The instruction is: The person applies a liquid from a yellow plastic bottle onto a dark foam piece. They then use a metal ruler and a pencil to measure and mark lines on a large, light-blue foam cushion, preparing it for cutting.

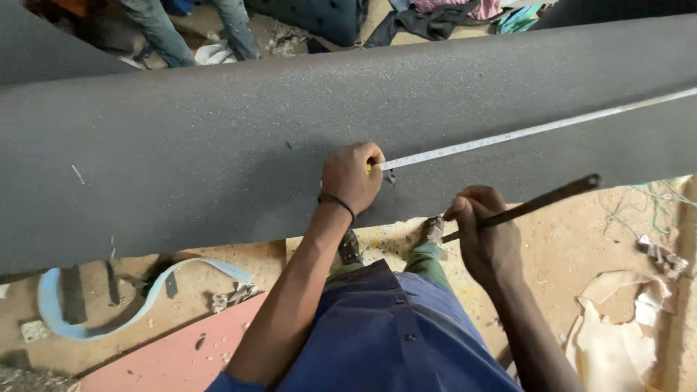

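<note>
Blue shirt (pixel 385 334), left hand (pixel 352 176) pinning tape measure (pixel 523 133) (on grey foam (pixel 218 145)), right hand (pixel 485 231) gripping blade (pixel 537 203)

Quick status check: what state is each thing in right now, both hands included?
Left hand: closed on the tape measure, pressing it onto the foam.
Tape measure: extended flat rightward across the foam.
Right hand: gripping a thin dark metal blade, off the foam.
Grey foam sheet: lying flat, uncut where visible.

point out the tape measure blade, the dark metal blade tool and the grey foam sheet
white tape measure blade (pixel 508 136), head view, middle of the strip lying across the foam
dark flat metal blade tool (pixel 544 199), head view, mid-shaft beyond the right hand
grey foam sheet (pixel 181 145), head view, bare top surface
</note>
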